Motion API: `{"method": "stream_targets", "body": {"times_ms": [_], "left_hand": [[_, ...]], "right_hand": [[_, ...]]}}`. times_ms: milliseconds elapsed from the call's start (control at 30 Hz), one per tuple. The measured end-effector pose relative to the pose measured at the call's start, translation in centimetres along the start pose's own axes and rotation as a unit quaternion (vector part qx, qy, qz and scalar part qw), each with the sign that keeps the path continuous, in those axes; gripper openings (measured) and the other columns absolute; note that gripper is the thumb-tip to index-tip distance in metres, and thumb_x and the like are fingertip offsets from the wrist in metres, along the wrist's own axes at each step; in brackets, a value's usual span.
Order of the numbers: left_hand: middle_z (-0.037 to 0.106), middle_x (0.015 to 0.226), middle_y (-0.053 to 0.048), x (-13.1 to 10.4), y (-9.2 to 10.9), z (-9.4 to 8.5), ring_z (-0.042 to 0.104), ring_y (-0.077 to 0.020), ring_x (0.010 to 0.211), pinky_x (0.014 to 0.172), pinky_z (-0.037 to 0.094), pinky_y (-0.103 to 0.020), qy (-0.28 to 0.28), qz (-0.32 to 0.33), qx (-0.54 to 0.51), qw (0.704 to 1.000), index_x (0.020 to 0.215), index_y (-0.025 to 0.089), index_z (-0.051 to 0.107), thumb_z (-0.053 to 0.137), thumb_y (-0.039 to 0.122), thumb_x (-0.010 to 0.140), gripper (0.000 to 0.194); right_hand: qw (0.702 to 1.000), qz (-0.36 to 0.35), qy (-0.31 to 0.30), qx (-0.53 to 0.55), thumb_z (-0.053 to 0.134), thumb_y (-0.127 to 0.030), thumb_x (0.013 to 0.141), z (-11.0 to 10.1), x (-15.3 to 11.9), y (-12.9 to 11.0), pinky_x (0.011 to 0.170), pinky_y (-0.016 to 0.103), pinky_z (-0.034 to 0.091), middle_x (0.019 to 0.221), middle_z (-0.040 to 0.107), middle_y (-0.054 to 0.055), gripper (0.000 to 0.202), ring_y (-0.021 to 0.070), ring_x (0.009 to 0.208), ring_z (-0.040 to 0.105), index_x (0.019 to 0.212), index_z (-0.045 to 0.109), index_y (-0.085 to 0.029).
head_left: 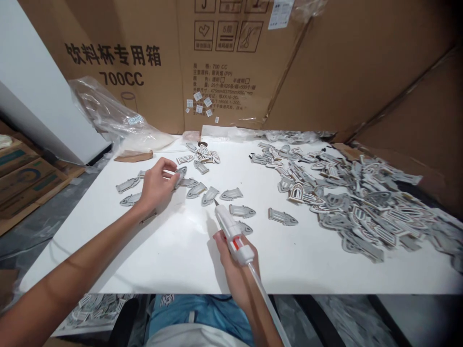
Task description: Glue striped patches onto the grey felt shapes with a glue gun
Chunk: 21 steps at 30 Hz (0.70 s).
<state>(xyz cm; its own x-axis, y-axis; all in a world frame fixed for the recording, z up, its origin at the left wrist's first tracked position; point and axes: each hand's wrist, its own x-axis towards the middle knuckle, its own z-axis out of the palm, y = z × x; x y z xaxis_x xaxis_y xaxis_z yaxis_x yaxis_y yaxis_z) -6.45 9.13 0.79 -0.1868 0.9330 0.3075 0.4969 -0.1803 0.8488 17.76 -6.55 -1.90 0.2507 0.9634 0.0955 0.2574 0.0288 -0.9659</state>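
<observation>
Fingers point(170, 169) pinching grey cutout point(180, 174)

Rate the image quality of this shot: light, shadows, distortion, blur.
Head view: even, soft overhead light on the white table; faint shadows fall under the left hand and beside the glue gun in the right hand. Wide-angle bending curves the cardboard boxes and stretches the corners. The pile of grey pieces smears slightly toward the right edge; the centre is sharp.
</observation>
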Motion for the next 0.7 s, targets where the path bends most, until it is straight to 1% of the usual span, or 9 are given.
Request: {"method": "stream_targets", "body": {"times_ms": [67,133,233,333,400,467,533,600,700], "left_hand": [[0.08,0.11,-0.004,2.0,-1.2,-0.6,0.078,-0.0204,0.084,0.078,0.057,-0.031,0.003,0.009,0.079,0.997,0.107,0.024,0.066,0.078,0.032,0.087,0.024],[0.081,0.111,-0.004,3.7,-2.1,-0.9,0.078,-0.0214,0.088,0.083,0.057,-0.033,-0.023,-0.002,0.125,0.992,0.108,0.024,0.066,0.075,0.029,0.086,0.024],[0.084,0.108,-0.006,5.8,-2.8,-1.1,0.078,-0.0235,0.092,0.084,0.056,-0.033,-0.073,-0.022,0.14,0.987,0.108,0.023,0.068,0.077,0.027,0.082,0.028],[0.085,0.093,-0.004,7.5,-2.9,-1.3,0.078,-0.0259,0.086,0.081,0.056,-0.034,-0.123,-0.029,0.154,0.98,0.1,0.023,0.073,0.082,0.025,0.074,0.027],[0.084,0.087,-0.004,8.6,-2.8,-1.1,0.078,-0.0279,0.084,0.08,0.056,-0.036,-0.145,-0.031,0.166,0.975,0.096,0.023,0.076,0.083,0.027,0.073,0.025],[0.085,0.094,-0.007,9.6,-2.7,-0.6,0.078,-0.0308,0.091,0.084,0.056,-0.039,-0.135,-0.023,0.18,0.974,0.099,0.022,0.077,0.083,0.032,0.076,0.026],[0.084,0.107,-0.011,10.5,-2.7,0.4,0.076,-0.033,0.103,0.092,0.055,-0.041,-0.115,-0.004,0.192,0.975,0.104,0.021,0.076,0.083,0.035,0.077,0.031],[0.083,0.115,-0.012,11.1,-2.8,1.6,0.074,-0.0331,0.109,0.098,0.054,-0.04,-0.111,0.017,0.194,0.975,0.107,0.021,0.075,0.085,0.035,0.076,0.036],[0.082,0.11,-0.01,11.4,-3.0,2.9,0.073,-0.032,0.106,0.1,0.053,-0.04,-0.12,0.04,0.186,0.974,0.107,0.022,0.075,0.085,0.035,0.074,0.036]], "right_hand": [[0.999,-0.01,-0.043,0.001,0.073,-0.057,0.098,-0.1,0.3,0.0,0.063,0.031,0.051,0.074,0.071,0.002,0.036,0.0227,0.069,0.066,0.089,0.073,-0.022],[0.997,-0.018,-0.069,0.0,0.072,-0.055,0.1,-0.2,0.5,0.1,0.069,0.033,0.052,0.078,0.073,0.002,0.034,0.0234,0.073,0.068,0.09,0.07,-0.022],[0.997,-0.021,-0.069,-0.001,0.071,-0.056,0.101,-0.2,0.5,0.4,0.072,0.034,0.052,0.078,0.071,0.002,0.035,0.0238,0.074,0.069,0.089,0.067,-0.023],[0.997,-0.024,-0.067,-0.002,0.07,-0.057,0.102,-0.2,0.4,0.7,0.069,0.034,0.051,0.076,0.068,0.0,0.037,0.0232,0.071,0.067,0.088,0.066,-0.023],[0.997,-0.029,-0.07,-0.008,0.069,-0.056,0.102,-0.3,0.4,0.7,0.068,0.033,0.05,0.076,0.067,0.0,0.036,0.0228,0.071,0.066,0.088,0.066,-0.023],[0.997,-0.035,-0.074,-0.015,0.069,-0.056,0.102,-0.3,0.5,0.6,0.067,0.033,0.049,0.075,0.065,-0.001,0.037,0.0221,0.07,0.065,0.085,0.065,-0.023],[0.997,-0.033,-0.073,-0.017,0.069,-0.055,0.102,-0.4,0.5,0.3,0.067,0.032,0.048,0.074,0.063,-0.001,0.038,0.0217,0.069,0.063,0.083,0.064,-0.023],[0.998,-0.021,-0.065,-0.016,0.069,-0.056,0.102,-0.5,0.4,-0.3,0.069,0.033,0.049,0.075,0.064,-0.001,0.039,0.0222,0.07,0.064,0.082,0.063,-0.023],[0.999,-0.002,-0.051,-0.016,0.069,-0.057,0.102,-0.7,0.2,-1.2,0.072,0.034,0.049,0.076,0.065,0.0,0.039,0.0237,0.073,0.065,0.083,0.064,-0.023]]}}
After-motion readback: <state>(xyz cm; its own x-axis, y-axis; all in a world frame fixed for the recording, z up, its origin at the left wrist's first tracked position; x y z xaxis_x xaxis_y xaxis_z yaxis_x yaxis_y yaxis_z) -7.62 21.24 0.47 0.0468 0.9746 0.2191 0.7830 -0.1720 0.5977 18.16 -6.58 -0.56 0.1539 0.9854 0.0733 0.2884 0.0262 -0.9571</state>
